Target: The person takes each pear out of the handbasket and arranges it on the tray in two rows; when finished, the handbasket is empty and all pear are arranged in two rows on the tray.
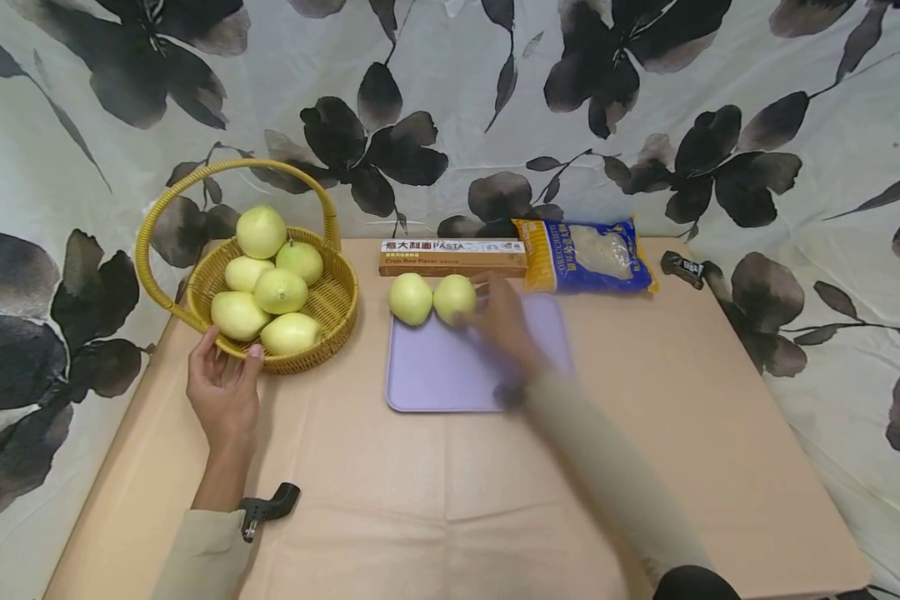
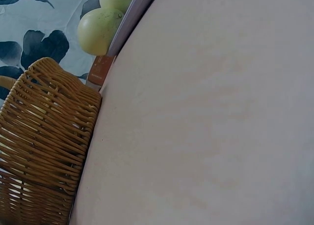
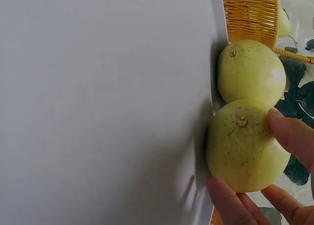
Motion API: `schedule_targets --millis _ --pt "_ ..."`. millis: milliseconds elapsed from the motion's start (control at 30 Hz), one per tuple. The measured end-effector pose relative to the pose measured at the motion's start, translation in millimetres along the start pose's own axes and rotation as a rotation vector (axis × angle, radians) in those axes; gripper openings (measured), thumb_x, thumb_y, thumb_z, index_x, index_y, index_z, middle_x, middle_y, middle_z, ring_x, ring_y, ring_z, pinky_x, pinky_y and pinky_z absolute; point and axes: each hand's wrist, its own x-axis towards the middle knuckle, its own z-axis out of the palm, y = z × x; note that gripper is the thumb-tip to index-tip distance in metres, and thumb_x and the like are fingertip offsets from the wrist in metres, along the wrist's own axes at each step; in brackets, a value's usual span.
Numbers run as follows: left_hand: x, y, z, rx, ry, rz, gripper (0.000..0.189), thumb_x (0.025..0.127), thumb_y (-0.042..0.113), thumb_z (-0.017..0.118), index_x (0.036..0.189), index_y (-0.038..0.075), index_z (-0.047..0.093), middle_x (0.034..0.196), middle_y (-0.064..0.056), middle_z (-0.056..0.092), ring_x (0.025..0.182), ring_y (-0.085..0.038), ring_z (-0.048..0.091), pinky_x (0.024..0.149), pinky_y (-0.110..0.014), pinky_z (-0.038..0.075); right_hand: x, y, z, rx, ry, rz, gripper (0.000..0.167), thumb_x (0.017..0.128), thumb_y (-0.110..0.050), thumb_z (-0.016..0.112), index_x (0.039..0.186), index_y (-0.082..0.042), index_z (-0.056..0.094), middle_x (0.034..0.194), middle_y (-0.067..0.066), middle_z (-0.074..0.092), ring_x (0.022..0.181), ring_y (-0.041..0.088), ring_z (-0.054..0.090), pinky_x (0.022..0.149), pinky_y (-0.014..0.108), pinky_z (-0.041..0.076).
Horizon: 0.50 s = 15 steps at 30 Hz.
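My right hand (image 1: 506, 325) holds a pale yellow-green melon (image 3: 248, 146) at the back edge of the lilac tray (image 1: 450, 375). In the right wrist view, the thumb (image 3: 294, 139) touches one side of the melon and the fingertips the other. A second melon (image 1: 410, 299) sits right beside it on the tray. At the left, a yellow wicker basket (image 1: 337, 321) with a tall handle bears several similar melons (image 1: 281, 290). My left hand (image 1: 225, 396) touches the basket's near outer side, thumb and fingers apart. The left wrist view shows the basket wall but no hand.
Behind the tray lies a long pasta box (image 1: 452, 259), with a blue and yellow pasta bag (image 1: 588, 257) to its right. A small black object (image 1: 682, 269) lies near the table's (image 1: 390, 500) right edge. Floral cloth (image 1: 487, 108) hangs behind.
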Motion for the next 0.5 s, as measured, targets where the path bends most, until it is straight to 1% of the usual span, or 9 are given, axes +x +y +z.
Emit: schedule_targets --millis 167,267,300,400,500 --pt "0.1 -0.1 0.1 -0.006 0.0 0.006 0.07 0.097 0.011 0.078 0.158 0.017 0.045 0.17 -0.005 0.039 0.158 -0.03 0.037 0.133 -0.05 0.033 2.5 6.0 -0.7 -0.005 0.011 0.019 0.074 0.08 -0.031 0.095 0.139 -0.011 0.056 0.129 0.014 0.065 0.114 0.03 0.066 0.102 0.045 0.06" --pt "0.5 -0.3 0.7 -0.01 -0.003 0.011 0.07 0.097 0.01 0.078 0.158 0.016 0.045 0.17 -0.005 0.039 0.158 -0.03 0.037 0.133 -0.05 0.033 0.4 3.8 -4.6 -0.029 0.036 0.025 0.075 0.079 -0.037 0.095 0.139 -0.012 0.056 0.132 0.012 0.065 0.117 0.03 0.064 0.104 0.046 0.058" --pt "0.5 -0.3 0.8 -0.009 -0.004 0.014 0.07 0.097 0.01 0.078 0.158 0.016 0.045 0.17 -0.005 0.039 0.158 -0.03 0.038 0.133 -0.05 0.033 -0.5 1.7 -6.3 -0.034 0.044 0.013 0.076 0.08 -0.038 0.095 0.139 -0.011 0.056 0.134 0.013 0.065 0.12 0.031 0.063 0.106 0.047 0.057" --pt "0.4 -0.1 1.3 -0.012 -0.006 0.017 0.07 0.097 0.01 0.078 0.159 0.016 0.045 0.17 -0.006 0.039 0.158 -0.03 0.038 0.133 -0.049 0.034 -2.6 -9.4 -9.7 -0.016 0.075 -0.061 0.076 0.081 -0.037 0.094 0.142 -0.011 0.058 0.142 0.013 0.061 0.13 0.035 0.059 0.113 0.05 0.052" --pt "-0.3 0.2 1.3 -0.005 -0.004 0.018 0.07 0.097 0.01 0.078 0.158 0.016 0.045 0.17 -0.006 0.039 0.158 -0.03 0.038 0.133 -0.049 0.034 -2.7 -25.5 -9.1 0.01 0.086 -0.172 0.075 0.083 -0.033 0.094 0.145 -0.01 0.059 0.146 0.013 0.061 0.136 0.037 0.055 0.119 0.051 0.046"
